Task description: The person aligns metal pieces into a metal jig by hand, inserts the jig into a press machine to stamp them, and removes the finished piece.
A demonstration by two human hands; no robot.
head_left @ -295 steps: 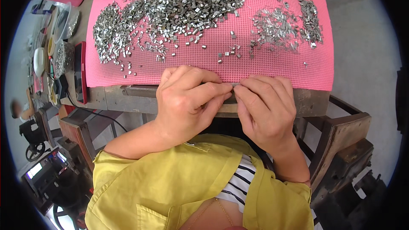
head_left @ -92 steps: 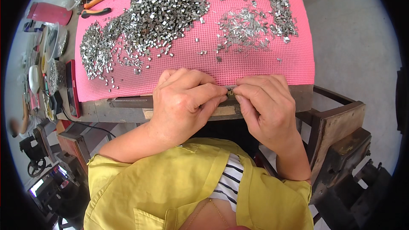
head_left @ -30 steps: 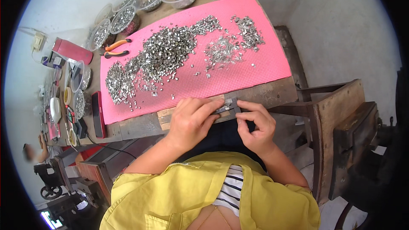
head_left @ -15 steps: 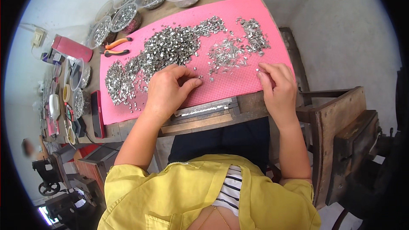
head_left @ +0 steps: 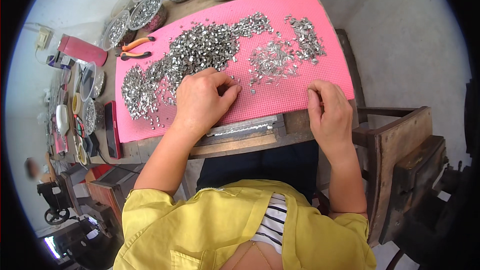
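Observation:
My left hand (head_left: pixel 204 99) rests on the pink mat (head_left: pixel 280 97), beside a heap of small, blocky metal pieces (head_left: pixel 202 50). Its fingers are curled, with thumb and forefinger close together; whatever they may hold is hidden. Over the mat's right front edge, my right hand (head_left: pixel 331 115) has thumb and forefinger pinched, and I cannot make out anything in them. Thin metal slivers (head_left: pixel 272 62) lie between the hands, with another patch of metal bits (head_left: pixel 307 40) beyond. Flaky bits (head_left: pixel 137 92) spread left of the heap. Along the front edge sits a metal bar (head_left: pixel 245 129) carrying a row of tiny pieces.
Orange-handled pliers (head_left: pixel 136 50) lie on the mat's left side. Clear plastic tubs of metal bits (head_left: pixel 146 12) line the back and left. A red-edged phone (head_left: pixel 113 130) and a pink tumbler (head_left: pixel 82 50) are at left. A wooden stand (head_left: pixel 400 142) is at right; another person (head_left: pixel 37 170) is far left.
My right hand has come down slightly, toward the mat's front edge. The left hand has shifted only a little. The whole view has tilted slightly.

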